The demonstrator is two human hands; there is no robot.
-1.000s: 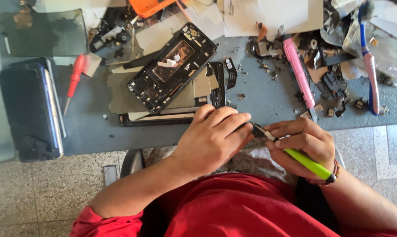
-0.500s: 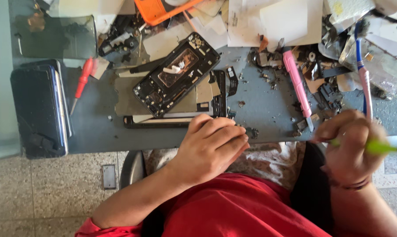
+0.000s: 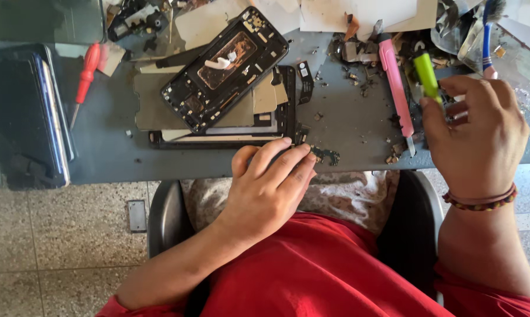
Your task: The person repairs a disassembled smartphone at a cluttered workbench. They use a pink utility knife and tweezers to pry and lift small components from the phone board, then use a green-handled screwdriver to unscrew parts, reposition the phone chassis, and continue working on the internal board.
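two hands work at the bench (image 3: 347, 126) edge: the right hand (image 3: 479, 138) keeps its grip clamped on a lime-green tool (image 3: 426, 76) beside a pink knife (image 3: 394, 82); the left hand (image 3: 271, 185) curls over a small board (image 3: 326, 155), grip unclear.

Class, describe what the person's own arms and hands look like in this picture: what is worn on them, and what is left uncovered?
Both forearms are bare. The left hand wears no ring, band or glove that shows. The right hand is also gloveless; at its wrist sits a bracelet of thin bands, one reddish and one beaded in dark and yellowish tones. A red garment covers the torso, its sleeves ending near the upper arms.
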